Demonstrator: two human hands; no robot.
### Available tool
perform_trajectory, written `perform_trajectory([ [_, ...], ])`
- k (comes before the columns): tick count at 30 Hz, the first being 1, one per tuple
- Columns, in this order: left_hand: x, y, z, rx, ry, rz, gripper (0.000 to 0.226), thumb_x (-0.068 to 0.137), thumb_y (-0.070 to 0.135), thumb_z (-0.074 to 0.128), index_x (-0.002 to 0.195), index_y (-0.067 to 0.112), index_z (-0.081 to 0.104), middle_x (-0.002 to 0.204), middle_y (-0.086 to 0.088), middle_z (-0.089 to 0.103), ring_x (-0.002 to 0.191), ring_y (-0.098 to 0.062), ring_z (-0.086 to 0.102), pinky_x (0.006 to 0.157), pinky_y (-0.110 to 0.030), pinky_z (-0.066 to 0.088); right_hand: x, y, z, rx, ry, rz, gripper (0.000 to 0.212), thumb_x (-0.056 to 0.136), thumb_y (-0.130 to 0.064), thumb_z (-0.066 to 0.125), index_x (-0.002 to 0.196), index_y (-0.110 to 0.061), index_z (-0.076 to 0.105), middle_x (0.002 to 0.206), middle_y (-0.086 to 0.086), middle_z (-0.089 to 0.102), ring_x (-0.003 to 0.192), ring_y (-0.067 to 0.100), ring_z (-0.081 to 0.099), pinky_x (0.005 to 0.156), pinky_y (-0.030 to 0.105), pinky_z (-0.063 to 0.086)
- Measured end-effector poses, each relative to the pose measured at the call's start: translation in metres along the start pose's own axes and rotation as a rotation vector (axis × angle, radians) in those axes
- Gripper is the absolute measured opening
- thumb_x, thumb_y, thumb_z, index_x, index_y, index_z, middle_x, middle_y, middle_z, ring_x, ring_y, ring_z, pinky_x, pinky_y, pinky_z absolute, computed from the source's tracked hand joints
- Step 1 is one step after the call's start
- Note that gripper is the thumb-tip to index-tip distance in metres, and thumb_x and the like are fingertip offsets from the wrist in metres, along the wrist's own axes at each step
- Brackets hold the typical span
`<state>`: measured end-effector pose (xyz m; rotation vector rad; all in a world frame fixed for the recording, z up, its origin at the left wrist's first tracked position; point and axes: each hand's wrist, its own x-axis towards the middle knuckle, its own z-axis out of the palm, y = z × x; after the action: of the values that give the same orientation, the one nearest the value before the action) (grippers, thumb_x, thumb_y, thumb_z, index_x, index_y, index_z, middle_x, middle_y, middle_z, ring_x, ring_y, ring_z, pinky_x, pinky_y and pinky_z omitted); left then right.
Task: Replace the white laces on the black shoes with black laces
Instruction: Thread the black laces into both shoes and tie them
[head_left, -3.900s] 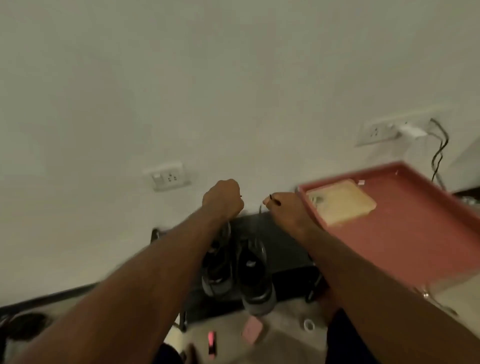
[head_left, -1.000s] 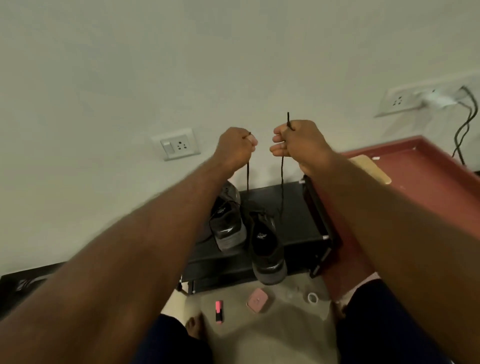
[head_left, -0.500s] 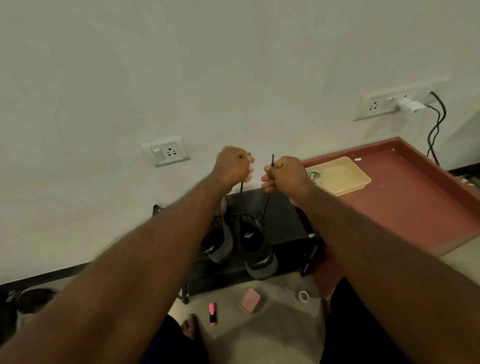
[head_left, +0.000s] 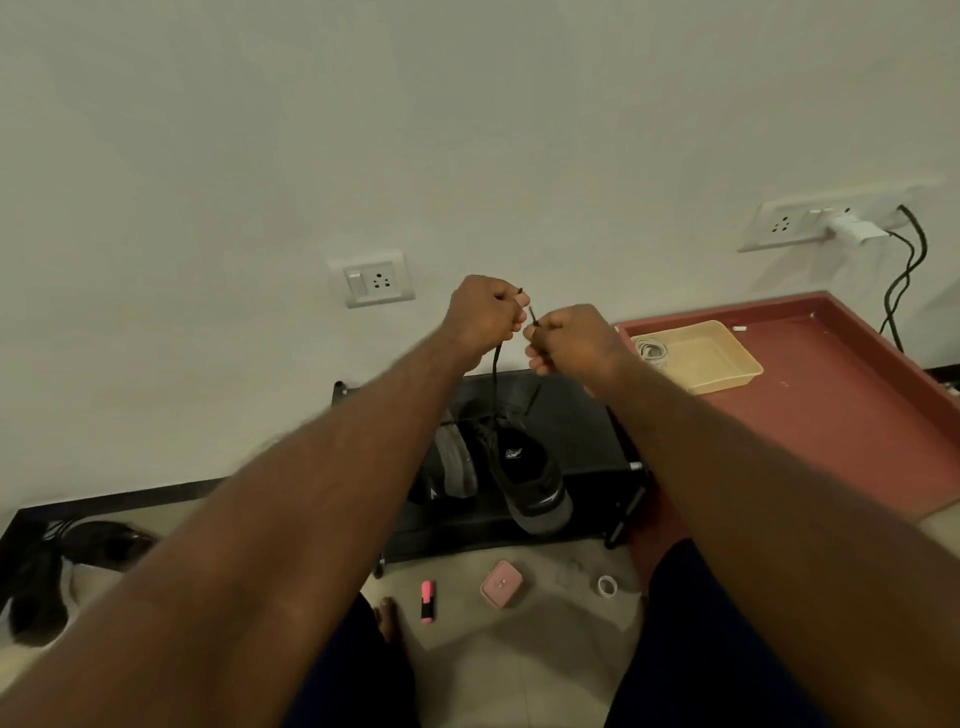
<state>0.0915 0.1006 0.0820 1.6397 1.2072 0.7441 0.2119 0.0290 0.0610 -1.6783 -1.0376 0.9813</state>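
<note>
Both arms reach forward over a low black rack (head_left: 571, 415). The left hand (head_left: 485, 317) and right hand (head_left: 569, 338) are raised side by side, almost touching. Each pinches one end of a black lace (head_left: 496, 364) in tightly curled fingers. The two strands run down to a black shoe (head_left: 524, 467) standing on the rack, just beside the second shoe (head_left: 457, 462). No white lace shows on the laced shoe, and a pale coil (head_left: 652, 349) lies in the beige tray (head_left: 727, 374) to the right. Threading on this shoe appears largely done, with evening up or tying the ends left to do. The second shoe's lacing is hidden behind the left forearm.
</note>
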Motion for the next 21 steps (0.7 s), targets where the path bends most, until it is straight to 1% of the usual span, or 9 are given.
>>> perform_trajectory([
  [3, -0.008, -0.013, 0.002, -0.026, -0.053, 0.007, 0.013, 0.091, 0.013, 0.068, 0.088, 0.002, 0.075, 0.069, -0.004, 0.067, 0.068, -0.012, 0.064, 0.078, -0.031, 0.058, -0.005, 0.020, 0.018, 0.026, -0.035, 0.002, 0.015, 0.099, -0.015, 0.062, 0.092, -0.004, 0.071, 0.079, 0.016, 0.071, 0.067, 0.023, 0.067, 0.062, 0.030, 0.058],
  [7, -0.017, -0.022, -0.002, -0.137, -0.056, 0.029, 0.017, 0.092, 0.015, 0.067, 0.094, -0.001, 0.074, 0.087, -0.011, 0.073, 0.078, -0.009, 0.066, 0.065, -0.009, 0.050, -0.006, 0.021, 0.031, 0.188, -0.112, 0.031, 0.016, 0.099, -0.015, 0.061, 0.089, -0.005, 0.069, 0.073, 0.010, 0.069, 0.062, 0.018, 0.065, 0.057, 0.026, 0.054],
  [9, -0.018, -0.024, -0.005, -0.194, -0.053, 0.041, 0.018, 0.093, 0.017, 0.066, 0.098, 0.001, 0.074, 0.088, -0.009, 0.072, 0.076, -0.008, 0.064, 0.066, -0.015, 0.051, -0.005, 0.018, 0.034, 0.198, -0.137, 0.050, 0.017, 0.100, -0.015, 0.060, 0.089, -0.005, 0.068, 0.072, 0.009, 0.068, 0.061, 0.019, 0.064, 0.055, 0.027, 0.054],
  [10, -0.018, -0.029, -0.006, -0.181, -0.034, 0.045, 0.020, 0.094, 0.019, 0.065, 0.102, 0.003, 0.073, 0.091, -0.008, 0.072, 0.077, -0.008, 0.064, 0.069, -0.018, 0.050, -0.004, 0.016, 0.033, 0.180, -0.100, 0.046, 0.017, 0.101, -0.013, 0.058, 0.090, -0.005, 0.068, 0.071, 0.009, 0.067, 0.061, 0.019, 0.063, 0.054, 0.027, 0.054],
  [11, -0.017, -0.037, -0.007, -0.111, 0.002, 0.042, 0.024, 0.095, 0.023, 0.064, 0.109, 0.005, 0.072, 0.096, -0.007, 0.071, 0.083, -0.010, 0.065, 0.074, -0.021, 0.047, -0.001, 0.015, 0.031, 0.169, -0.027, 0.035, 0.017, 0.101, -0.012, 0.055, 0.091, -0.004, 0.067, 0.070, 0.009, 0.065, 0.059, 0.018, 0.061, 0.053, 0.026, 0.053],
  [13, -0.016, -0.068, -0.010, 0.185, 0.064, 0.013, 0.030, 0.094, 0.029, 0.062, 0.115, 0.008, 0.069, 0.106, -0.009, 0.069, 0.100, -0.018, 0.064, 0.084, -0.027, 0.047, 0.005, 0.013, 0.022, 0.208, 0.150, 0.013, 0.018, 0.103, -0.009, 0.050, 0.096, -0.002, 0.065, 0.069, 0.008, 0.061, 0.057, 0.015, 0.057, 0.051, 0.022, 0.050],
  [16, -0.023, -0.125, -0.013, 0.591, -0.044, -0.083, 0.027, 0.095, 0.021, 0.057, 0.114, 0.003, 0.065, 0.112, -0.015, 0.068, 0.105, -0.030, 0.063, 0.092, -0.040, 0.051, 0.010, 0.023, 0.006, 0.247, 0.266, -0.008, 0.020, 0.104, -0.012, 0.048, 0.096, -0.003, 0.064, 0.069, 0.005, 0.060, 0.058, 0.013, 0.057, 0.051, 0.020, 0.049],
  [19, -0.029, -0.159, -0.011, 0.671, -0.128, -0.149, 0.039, 0.096, 0.015, 0.054, 0.135, 0.009, 0.052, 0.132, -0.016, 0.059, 0.119, -0.033, 0.056, 0.100, -0.044, 0.048, 0.010, 0.044, 0.000, 0.197, 0.227, 0.015, 0.023, 0.104, -0.017, 0.050, 0.088, -0.011, 0.064, 0.070, 0.005, 0.064, 0.059, 0.015, 0.063, 0.054, 0.025, 0.051],
  [21, -0.024, -0.172, -0.009, 0.677, -0.160, -0.159, 0.046, 0.095, 0.015, 0.054, 0.141, 0.013, 0.046, 0.137, -0.015, 0.055, 0.123, -0.033, 0.054, 0.102, -0.045, 0.047, 0.008, 0.054, -0.004, 0.201, 0.216, 0.035, 0.022, 0.104, -0.018, 0.050, 0.088, -0.015, 0.064, 0.071, 0.005, 0.065, 0.062, 0.017, 0.065, 0.055, 0.026, 0.052],
])
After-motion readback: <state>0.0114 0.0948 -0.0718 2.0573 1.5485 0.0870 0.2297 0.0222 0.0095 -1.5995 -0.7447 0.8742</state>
